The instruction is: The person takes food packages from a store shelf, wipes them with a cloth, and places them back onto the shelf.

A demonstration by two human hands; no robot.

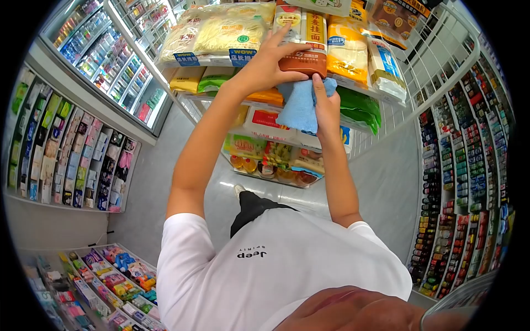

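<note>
My left hand (264,62) is on a brown-ended pack of dried noodles (313,34) on the top shelf. Its fingers reach across the pack's left side, and the thumb lies along the lower front edge. In my right hand (328,106), a light blue cloth (301,107) is pinched under the thumb and hangs down below the front of that pack. The cloth's upper part touches or nearly touches the pack's lower edge. Left of the hands lies a large bag of pale noodles (232,32); to the right is a yellow-and-white bag (346,52).
Lower tiers of the white wire rack (395,118) hold more bags, including a green bag (359,110), and bottles. A glass-door cooler (110,60) stands at far left. Stocked shelves (464,182) line the right, with more goods (72,154) at left. Grey floor (160,171) lies between.
</note>
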